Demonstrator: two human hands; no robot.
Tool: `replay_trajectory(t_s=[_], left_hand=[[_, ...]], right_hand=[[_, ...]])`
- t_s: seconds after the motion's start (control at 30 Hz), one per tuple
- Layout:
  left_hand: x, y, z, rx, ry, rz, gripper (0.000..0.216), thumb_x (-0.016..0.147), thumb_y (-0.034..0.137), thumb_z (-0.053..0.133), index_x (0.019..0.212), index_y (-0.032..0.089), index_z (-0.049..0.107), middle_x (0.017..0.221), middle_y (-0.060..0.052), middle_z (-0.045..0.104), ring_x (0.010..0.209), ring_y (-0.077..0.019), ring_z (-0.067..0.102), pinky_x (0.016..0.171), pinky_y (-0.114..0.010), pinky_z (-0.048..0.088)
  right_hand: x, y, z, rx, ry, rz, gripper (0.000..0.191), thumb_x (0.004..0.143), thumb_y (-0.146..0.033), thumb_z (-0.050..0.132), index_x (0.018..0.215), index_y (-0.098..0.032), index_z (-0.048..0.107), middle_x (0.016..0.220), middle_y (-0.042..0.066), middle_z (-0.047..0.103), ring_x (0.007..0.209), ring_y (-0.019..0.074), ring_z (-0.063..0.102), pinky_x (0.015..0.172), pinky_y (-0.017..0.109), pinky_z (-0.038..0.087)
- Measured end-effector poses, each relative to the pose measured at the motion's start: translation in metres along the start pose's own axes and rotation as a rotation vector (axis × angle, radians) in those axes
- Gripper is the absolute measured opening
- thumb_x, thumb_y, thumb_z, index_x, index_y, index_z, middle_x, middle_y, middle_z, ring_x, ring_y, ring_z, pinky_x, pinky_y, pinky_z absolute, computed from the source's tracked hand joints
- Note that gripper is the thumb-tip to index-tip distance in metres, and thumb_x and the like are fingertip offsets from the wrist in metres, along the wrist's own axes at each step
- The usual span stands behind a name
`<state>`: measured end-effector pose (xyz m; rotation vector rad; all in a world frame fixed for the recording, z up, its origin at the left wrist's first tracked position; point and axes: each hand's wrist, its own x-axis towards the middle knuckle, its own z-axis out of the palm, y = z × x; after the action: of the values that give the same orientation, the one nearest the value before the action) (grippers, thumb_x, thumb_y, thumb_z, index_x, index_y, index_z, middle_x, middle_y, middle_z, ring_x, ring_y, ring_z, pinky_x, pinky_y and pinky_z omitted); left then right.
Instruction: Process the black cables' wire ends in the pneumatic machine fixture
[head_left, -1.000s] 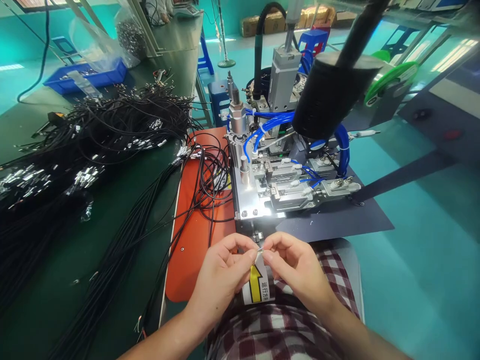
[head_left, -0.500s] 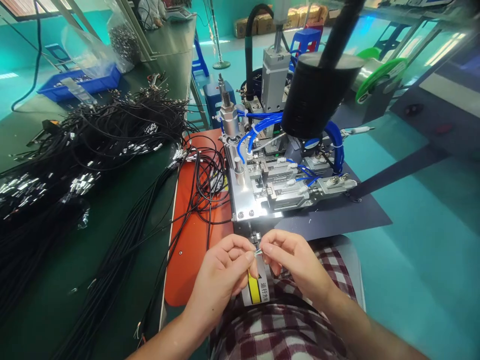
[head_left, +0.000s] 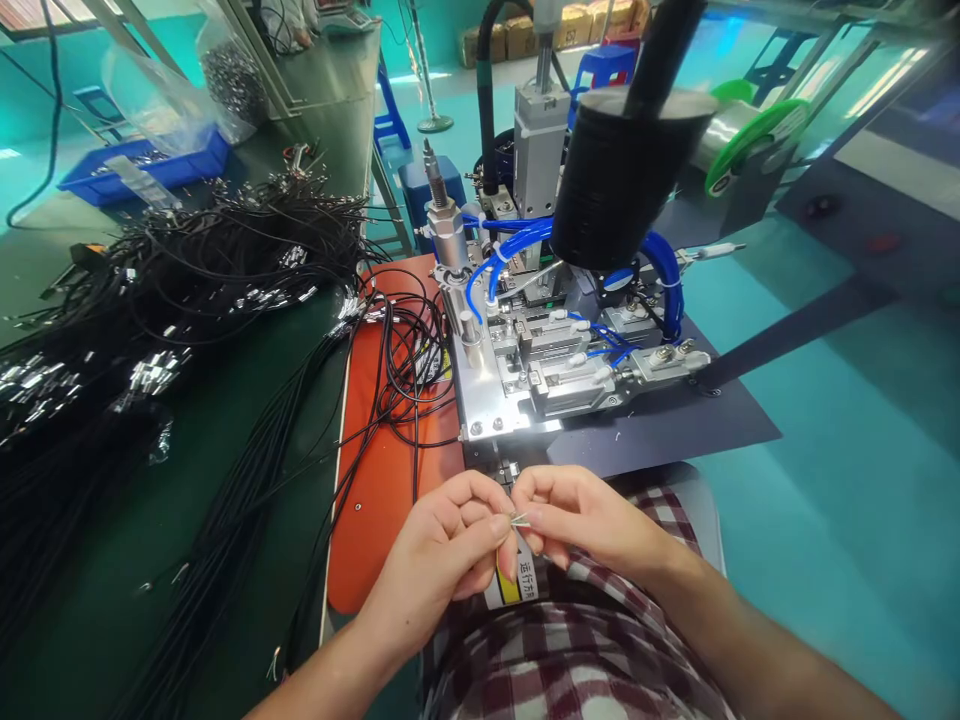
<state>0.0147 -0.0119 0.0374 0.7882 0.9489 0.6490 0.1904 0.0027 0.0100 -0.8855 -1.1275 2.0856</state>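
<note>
Thin, pale wire ends (head_left: 519, 520) stick out between my two hands, just in front of the machine. My left hand (head_left: 457, 540) is closed, pinching the wires between thumb and forefinger. From the other side, my right hand (head_left: 581, 515) has its thumb and fingertips closed at the free tips of the same wires. The cable behind the wire ends is hidden by my left hand. Beyond my fingertips stands a metal machine (head_left: 484, 400) with blue air tubes (head_left: 525, 240) and small cylinders. A yellow and white label (head_left: 514, 590) shows below my hands.
Loops of black cable (head_left: 397, 370) lie on the orange board (head_left: 375, 540) at my left. Bundled cables (head_left: 225, 250) cover much of the dark green table (head_left: 247, 390). A black nozzle (head_left: 626, 180) hangs over the machine. Behind it, right, is a green-rimmed spool (head_left: 780, 145).
My right hand has turned slightly and its thumb now lies flatter beside the wire ends, which show a little more spread. The whole view has shifted a little.
</note>
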Motion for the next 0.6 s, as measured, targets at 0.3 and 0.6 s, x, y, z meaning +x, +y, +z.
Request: replay_trajectory(t_s=[0.3,0.6], left_hand=[[0.0007,-0.0009,-0.0020,-0.009,-0.009,-0.011,0.012,0.085,0.026,0.060,0.083,0.016,0.052,0.055,0.002,0.060,0.037,-0.0016,0.026,0.038,-0.016,0.013],[0.0000,0.0009,-0.0033,-0.035,-0.041,-0.039,0.017,0.082,0.029,0.062,0.082,0.015,0.053,0.053,0.001,0.060,0.037,-0.0014,0.026,0.037,-0.016,0.011]], right_hand=[[-0.0012,0.0004,-0.0024,-0.047,0.050,-0.019,0.028,0.079,-0.042,0.066,0.075,-0.015,0.060,0.058,-0.005,0.054,0.046,0.0063,0.046,0.043,0.018,0.037],[-0.0001,-0.0008,0.0005,0.032,0.014,0.017,0.029,0.077,-0.042,0.068,0.074,-0.015,0.060,0.056,-0.005,0.055,0.043,0.0050,0.043,0.041,0.017,0.033]])
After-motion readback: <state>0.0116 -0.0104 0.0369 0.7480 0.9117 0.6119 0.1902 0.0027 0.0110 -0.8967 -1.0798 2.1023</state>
